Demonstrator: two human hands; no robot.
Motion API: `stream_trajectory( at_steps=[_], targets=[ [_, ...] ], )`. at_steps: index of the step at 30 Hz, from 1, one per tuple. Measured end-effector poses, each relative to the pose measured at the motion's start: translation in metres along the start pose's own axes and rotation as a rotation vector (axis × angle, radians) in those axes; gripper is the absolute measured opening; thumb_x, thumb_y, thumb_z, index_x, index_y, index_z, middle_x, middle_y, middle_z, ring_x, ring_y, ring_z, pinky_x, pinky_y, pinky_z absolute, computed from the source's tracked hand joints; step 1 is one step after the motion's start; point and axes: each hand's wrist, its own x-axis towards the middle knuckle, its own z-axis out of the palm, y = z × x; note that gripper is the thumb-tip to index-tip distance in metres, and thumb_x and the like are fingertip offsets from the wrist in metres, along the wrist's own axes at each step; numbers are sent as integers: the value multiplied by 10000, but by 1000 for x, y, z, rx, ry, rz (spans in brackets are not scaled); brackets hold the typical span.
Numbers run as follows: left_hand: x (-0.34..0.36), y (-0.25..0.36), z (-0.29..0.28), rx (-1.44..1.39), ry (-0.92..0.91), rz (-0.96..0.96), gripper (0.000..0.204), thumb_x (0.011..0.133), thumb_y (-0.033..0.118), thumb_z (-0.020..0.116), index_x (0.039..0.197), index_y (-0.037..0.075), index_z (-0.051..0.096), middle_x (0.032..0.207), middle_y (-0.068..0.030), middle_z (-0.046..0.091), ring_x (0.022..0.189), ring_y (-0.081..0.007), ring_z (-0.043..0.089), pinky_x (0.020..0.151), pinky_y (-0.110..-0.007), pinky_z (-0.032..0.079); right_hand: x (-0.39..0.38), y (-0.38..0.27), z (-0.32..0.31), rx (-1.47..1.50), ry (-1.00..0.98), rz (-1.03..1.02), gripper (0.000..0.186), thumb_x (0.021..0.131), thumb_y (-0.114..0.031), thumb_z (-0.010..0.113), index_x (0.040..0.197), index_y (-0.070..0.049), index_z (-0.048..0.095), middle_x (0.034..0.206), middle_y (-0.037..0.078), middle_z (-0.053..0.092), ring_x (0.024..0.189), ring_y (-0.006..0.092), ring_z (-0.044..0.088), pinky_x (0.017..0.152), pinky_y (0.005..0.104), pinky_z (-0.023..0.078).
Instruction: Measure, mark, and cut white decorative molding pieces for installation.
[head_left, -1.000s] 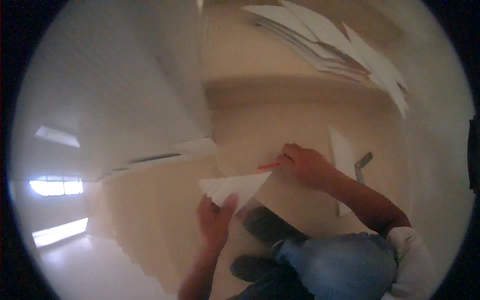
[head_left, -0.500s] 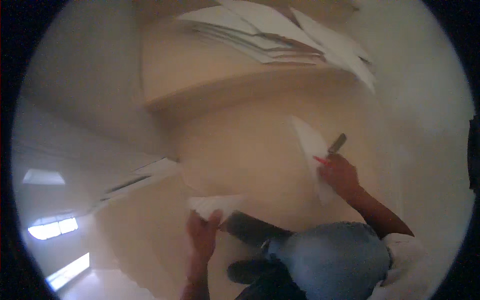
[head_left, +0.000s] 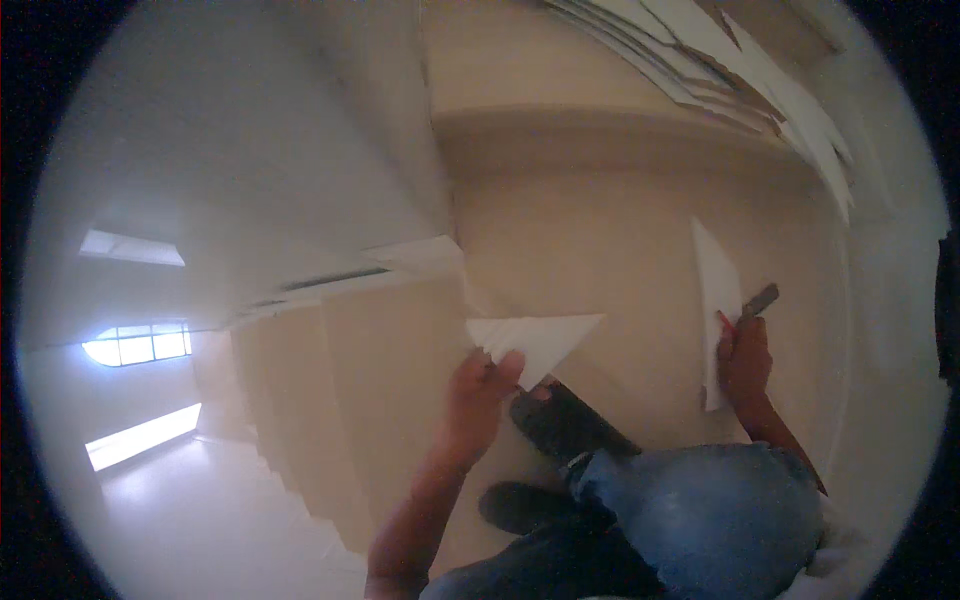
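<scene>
My left hand point(head_left: 485, 385) grips a white triangular tile piece point(head_left: 540, 340) by its near edge, thumb on top, just past my shoe. To the right, my right hand point(head_left: 745, 360) is closed, with a thin red pencil-like thing point(head_left: 725, 322) sticking out by its fingers. A dark, flat-ended tool point(head_left: 762, 298) projects beyond the same hand; whether the fingers hold it I cannot tell. Touching that hand's left side is a long, pointed white tile piece point(head_left: 715, 275); whether it is held or lies on the floor is unclear.
Tan floor point(head_left: 570, 240) spreads around me, with a raised step point(head_left: 620, 140) ahead. Stacked white cut pieces point(head_left: 700, 65) lie on it at the upper right. Stairs point(head_left: 290, 400) lead down at the left, beside a grey wall point(head_left: 280, 150). My bent knee point(head_left: 720, 500) is close to my right arm.
My view has turned, so the scene sits further right, with the left side higher. Both hands keep what they had; the right hand is lower along the long white piece.
</scene>
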Motion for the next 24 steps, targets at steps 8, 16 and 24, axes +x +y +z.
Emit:
stream_trajectory(
  at_steps=[8,16,24],
  targets=[
    [-41,-9,-25,435,-9,224,305,941,205,605,1148,-20,597,1081,-139,674,979,-216,633,853,-376,508,-52,-4,9,62,236,-102,202,943,-187,509,1070,-30,513,990,193,507,883,391,548,703,494,469],
    [-67,-34,-31,624,-108,173,257,938,215,616,1101,20,650,1020,-103,684,882,-182,635,774,-335,506,-61,7,22,297,178,146,356,891,-95,525,1231,10,527,1074,182,567,990,327,568,844,412,490],
    [-148,5,-80,862,172,86,308,935,215,667,1152,3,614,881,-115,712,738,-165,639,639,-323,520,-46,33,35,375,237,110,223,780,-40,577,990,-29,503,954,215,514,851,424,541,703,497,452]
  ],
)
